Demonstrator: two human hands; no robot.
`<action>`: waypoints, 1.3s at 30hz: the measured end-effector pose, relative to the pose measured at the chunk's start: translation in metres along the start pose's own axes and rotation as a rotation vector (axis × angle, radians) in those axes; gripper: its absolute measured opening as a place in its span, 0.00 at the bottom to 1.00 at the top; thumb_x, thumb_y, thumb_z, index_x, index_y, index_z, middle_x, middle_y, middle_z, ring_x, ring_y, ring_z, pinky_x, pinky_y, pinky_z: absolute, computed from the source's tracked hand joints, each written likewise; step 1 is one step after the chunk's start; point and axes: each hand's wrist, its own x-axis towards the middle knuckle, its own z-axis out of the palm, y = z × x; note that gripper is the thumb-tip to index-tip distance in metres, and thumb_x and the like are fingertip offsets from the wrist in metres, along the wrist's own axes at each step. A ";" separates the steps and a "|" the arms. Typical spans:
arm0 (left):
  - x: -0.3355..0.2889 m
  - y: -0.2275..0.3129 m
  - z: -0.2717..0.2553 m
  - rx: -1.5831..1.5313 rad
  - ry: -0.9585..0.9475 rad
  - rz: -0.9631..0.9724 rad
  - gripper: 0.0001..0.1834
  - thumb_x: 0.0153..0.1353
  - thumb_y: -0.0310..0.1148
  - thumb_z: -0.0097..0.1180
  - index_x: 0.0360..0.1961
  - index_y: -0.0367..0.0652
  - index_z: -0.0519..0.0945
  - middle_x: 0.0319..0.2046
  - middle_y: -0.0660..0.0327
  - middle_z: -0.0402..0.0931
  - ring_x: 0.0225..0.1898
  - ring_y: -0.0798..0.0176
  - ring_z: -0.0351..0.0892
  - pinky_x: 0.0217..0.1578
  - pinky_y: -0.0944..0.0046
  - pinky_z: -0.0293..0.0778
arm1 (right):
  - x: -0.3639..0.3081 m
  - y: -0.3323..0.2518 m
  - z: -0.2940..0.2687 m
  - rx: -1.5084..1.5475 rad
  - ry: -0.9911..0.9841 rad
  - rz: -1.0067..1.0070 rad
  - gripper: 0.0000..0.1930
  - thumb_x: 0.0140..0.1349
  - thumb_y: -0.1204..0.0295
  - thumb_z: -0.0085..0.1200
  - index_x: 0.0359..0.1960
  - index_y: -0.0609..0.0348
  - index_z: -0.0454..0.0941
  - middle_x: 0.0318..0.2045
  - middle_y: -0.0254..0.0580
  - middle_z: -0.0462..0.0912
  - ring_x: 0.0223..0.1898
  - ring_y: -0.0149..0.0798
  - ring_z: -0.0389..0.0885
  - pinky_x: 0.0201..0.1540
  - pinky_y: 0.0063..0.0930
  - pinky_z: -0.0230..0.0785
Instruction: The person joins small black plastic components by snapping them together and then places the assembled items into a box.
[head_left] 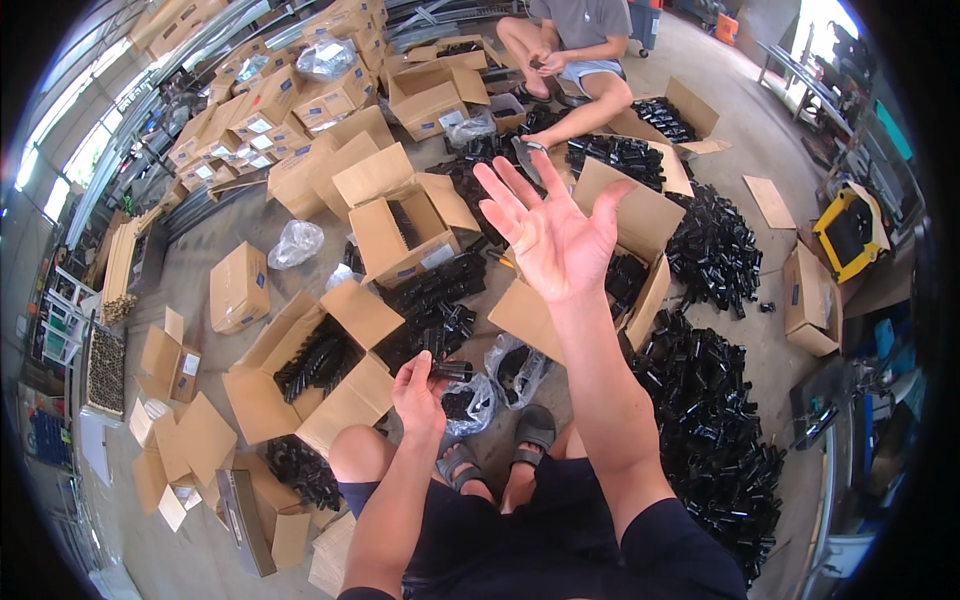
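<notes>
My left hand (pixel 418 398) is closed on a short black tube-like part (pixel 452 371), held low in front of my knees. Raised in the middle, my right hand (pixel 556 238) has its palm up and fingers spread, with nothing in it. It hides part of an open carton (pixel 532 318) that has black parts inside. Clear plastic bags with small black pieces, among them one bag (pixel 470 408), lie by my sandals. Left of my left hand, an open carton (pixel 256 408) contains rows of black parts (pixel 318 360).
A large heap of black parts (pixel 705 440) covers the floor at my right, with another pile (pixel 712 245) beyond it. Closed cartons (pixel 270 105) are stacked at the far left. Ahead, another person (pixel 590 60) sits among boxes. A yellow container (pixel 850 232) stands at the right.
</notes>
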 end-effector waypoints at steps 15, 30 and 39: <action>0.000 0.002 0.000 0.007 -0.006 0.014 0.06 0.66 0.31 0.63 0.39 0.42 0.80 0.35 0.57 0.85 0.31 0.61 0.86 0.30 0.65 0.80 | -0.002 0.007 0.016 -0.164 -0.091 -0.061 0.34 0.69 0.39 0.44 0.65 0.52 0.66 0.66 0.51 0.68 0.70 0.62 0.62 0.57 0.63 0.75; 0.004 0.026 -0.005 0.018 -0.037 -0.176 0.11 0.68 0.38 0.60 0.42 0.41 0.81 0.34 0.60 0.83 0.37 0.63 0.84 0.37 0.63 0.80 | -0.113 0.057 -0.083 -1.925 -0.548 0.478 0.28 0.56 0.73 0.64 0.61 0.48 0.72 0.40 0.48 0.79 0.38 0.55 0.82 0.39 0.46 0.74; -0.008 0.029 0.000 0.249 -0.215 -0.414 0.15 0.73 0.41 0.52 0.47 0.41 0.82 0.41 0.62 0.82 0.42 0.66 0.82 0.42 0.65 0.80 | -0.108 0.050 -0.071 -1.856 -0.542 0.385 0.20 0.59 0.70 0.63 0.52 0.57 0.77 0.39 0.47 0.82 0.36 0.53 0.82 0.39 0.42 0.75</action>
